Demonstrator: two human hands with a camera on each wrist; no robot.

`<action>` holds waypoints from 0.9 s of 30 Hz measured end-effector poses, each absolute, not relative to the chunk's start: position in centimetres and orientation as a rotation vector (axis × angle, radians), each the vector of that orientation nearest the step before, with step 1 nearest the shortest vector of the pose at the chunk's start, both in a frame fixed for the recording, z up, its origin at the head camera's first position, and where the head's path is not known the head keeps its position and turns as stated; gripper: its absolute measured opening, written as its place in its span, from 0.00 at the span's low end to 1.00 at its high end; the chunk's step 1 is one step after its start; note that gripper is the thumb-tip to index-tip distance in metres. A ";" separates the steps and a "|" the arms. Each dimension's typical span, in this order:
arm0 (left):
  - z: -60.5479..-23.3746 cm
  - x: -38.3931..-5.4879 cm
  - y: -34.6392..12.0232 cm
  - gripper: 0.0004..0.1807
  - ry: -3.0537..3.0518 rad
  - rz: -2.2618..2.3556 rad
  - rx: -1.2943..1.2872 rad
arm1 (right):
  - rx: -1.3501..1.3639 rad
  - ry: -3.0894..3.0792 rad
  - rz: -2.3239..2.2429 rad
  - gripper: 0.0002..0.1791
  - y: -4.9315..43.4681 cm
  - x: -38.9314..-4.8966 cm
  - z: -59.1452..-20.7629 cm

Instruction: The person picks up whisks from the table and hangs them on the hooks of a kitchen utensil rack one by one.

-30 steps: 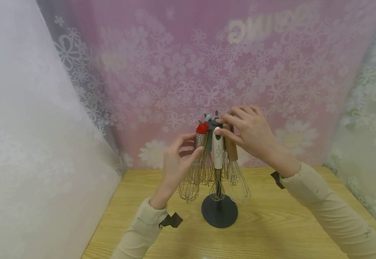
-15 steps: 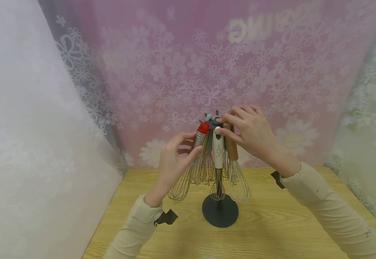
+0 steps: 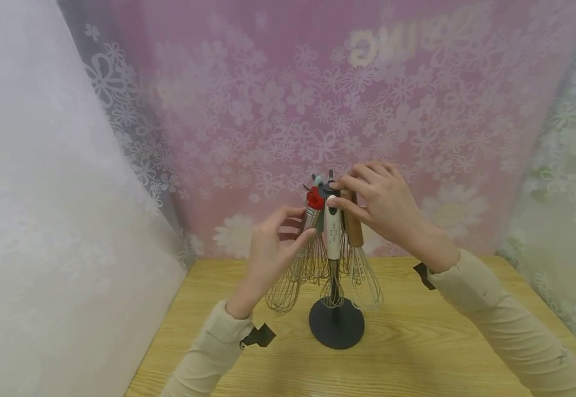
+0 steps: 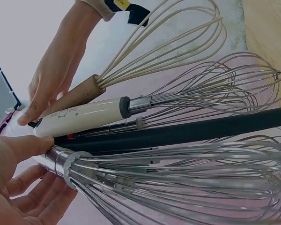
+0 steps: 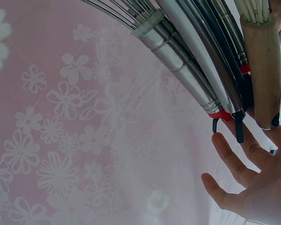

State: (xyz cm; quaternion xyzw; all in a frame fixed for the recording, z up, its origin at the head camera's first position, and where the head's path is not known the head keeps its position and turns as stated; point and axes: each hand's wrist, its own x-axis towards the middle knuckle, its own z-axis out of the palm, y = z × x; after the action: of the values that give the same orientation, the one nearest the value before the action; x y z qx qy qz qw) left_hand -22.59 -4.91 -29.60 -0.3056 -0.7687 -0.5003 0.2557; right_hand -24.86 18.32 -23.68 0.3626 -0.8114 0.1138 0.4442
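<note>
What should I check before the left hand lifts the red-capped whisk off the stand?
1. Left hand pinches the red-capped whisk by its metal handle: ok.
2. Right hand steadies the stand at its top: ok.
3. Red cap's loop free of its hook: cannot tell.
4. Its wires clear of the neighbouring white-handled whisk: not ok, they overlap.
5. Stand base flat on the table: ok.

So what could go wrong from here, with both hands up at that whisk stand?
1. The left hand pinches the red-capped whisk, tilted out from the stand; its wires lie against neighbouring whisks and could snag.
2. The right hand rests on the white-handled whisk near the top; a pull there might tip the narrow-based stand.
</note>
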 end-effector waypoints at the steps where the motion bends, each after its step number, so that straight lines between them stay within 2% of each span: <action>1: -29.7 -22.6 -4.8 0.19 -2.085 -1.368 -0.826 | 0.899 -2.011 0.284 0.41 18.3 -24.9 -23.7; 27: -31.2 -23.3 -2.6 0.22 -1.975 -1.293 -0.755 | 0.896 -2.037 0.302 0.40 18.6 -24.8 -23.7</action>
State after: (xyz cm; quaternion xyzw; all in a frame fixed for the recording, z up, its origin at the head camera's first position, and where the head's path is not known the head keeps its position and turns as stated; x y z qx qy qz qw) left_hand -23.25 -2.56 -31.22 -0.2880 -0.7535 -0.4933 0.3256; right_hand -24.81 18.60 -23.75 0.3595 -0.8176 0.1212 0.4331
